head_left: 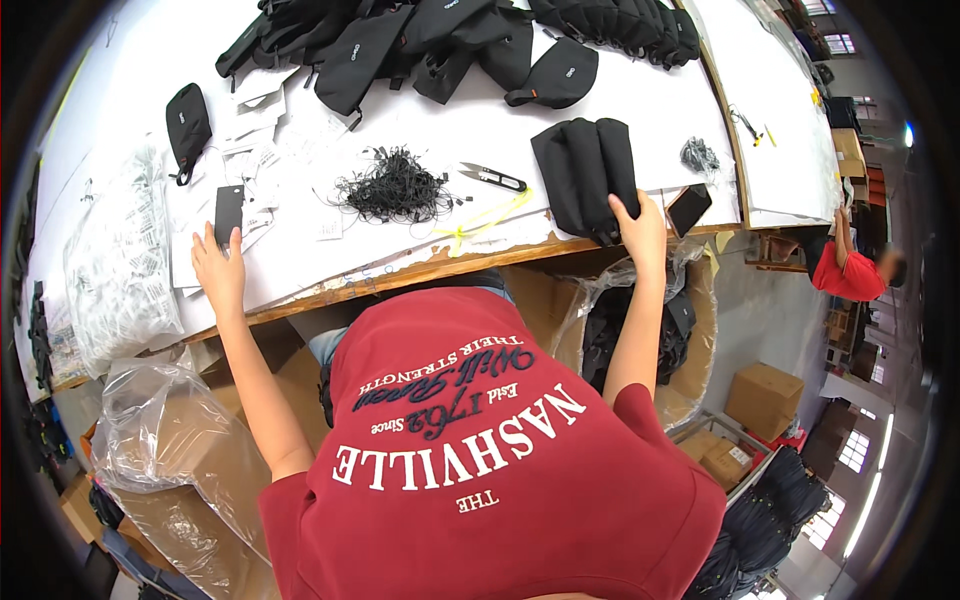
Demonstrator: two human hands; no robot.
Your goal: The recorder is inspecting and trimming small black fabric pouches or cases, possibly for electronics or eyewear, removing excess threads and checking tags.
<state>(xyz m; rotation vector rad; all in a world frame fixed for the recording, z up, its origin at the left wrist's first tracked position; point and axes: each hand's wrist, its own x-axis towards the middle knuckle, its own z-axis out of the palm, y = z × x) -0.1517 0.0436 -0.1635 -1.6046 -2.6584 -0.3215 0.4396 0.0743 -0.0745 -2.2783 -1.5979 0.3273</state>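
Through the head view I watch the left hand [218, 268], fingers spread wide, at the lower end of a dark card [229, 210] on the white surface [310, 262]. The right hand [642, 230] touches the lower right edge of a black fabric bundle [583, 165], its grip unclear to me; the bundle lies right of the snips [495, 177], near the surface's front edge.

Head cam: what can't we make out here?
Head view, all:
- Black pouch pile: cut off by the top edge.
- Underside of the black fabric bundle at the right hand: hidden by the bundle itself.
- Black strings: too small and tangled to count.
- Black items below: partly behind the right forearm.
- Co-worker's hands: too small.
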